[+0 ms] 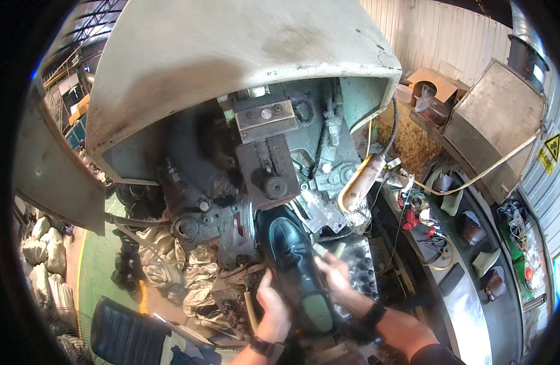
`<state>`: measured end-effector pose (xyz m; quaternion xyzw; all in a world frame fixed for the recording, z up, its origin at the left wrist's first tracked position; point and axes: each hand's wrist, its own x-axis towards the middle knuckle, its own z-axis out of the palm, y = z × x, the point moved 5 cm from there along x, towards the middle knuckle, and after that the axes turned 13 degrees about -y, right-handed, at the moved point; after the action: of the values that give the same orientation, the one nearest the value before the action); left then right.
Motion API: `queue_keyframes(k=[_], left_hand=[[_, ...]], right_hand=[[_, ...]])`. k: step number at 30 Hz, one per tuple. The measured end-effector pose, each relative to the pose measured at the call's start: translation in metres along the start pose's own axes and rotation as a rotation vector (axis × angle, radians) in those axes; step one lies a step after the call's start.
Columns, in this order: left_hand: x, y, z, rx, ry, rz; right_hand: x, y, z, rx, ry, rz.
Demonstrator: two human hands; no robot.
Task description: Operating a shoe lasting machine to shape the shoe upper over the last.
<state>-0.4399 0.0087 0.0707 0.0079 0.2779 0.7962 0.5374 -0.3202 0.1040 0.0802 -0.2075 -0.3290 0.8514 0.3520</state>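
Shoe (295,258) was already pressed toe-first into the machine (262,164); left hand (273,299) and right hand (336,274) had fingers closed around it, not yet released

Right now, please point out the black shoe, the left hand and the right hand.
black shoe (290,250): head view, on its toe upper.
left hand (273,302): head view, its back.
right hand (336,272): head view, its knuckles.

Both forearms enter from the lower edge, angled up and inward. Left hand (273,302): wrist strapped with a dark watch, fingers curled closed, gripping from the left side. Right hand (335,272): dark band on the wrist, forearm coming in from lower right, fingers wrapped closed and clamped from the right side. Hands sit near each other, roughly level, not touching.
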Motion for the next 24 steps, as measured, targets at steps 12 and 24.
queue_keyframes(k=[12,24], left_hand=[[0.002,-0.002,0.007,0.049,0.078,0.042],[0.006,0.003,0.005,0.148,0.291,0.239]], right_hand=[[0.013,0.003,-0.011,0.024,-0.024,0.000],[0.017,0.005,-0.014,-0.060,0.073,0.040]])
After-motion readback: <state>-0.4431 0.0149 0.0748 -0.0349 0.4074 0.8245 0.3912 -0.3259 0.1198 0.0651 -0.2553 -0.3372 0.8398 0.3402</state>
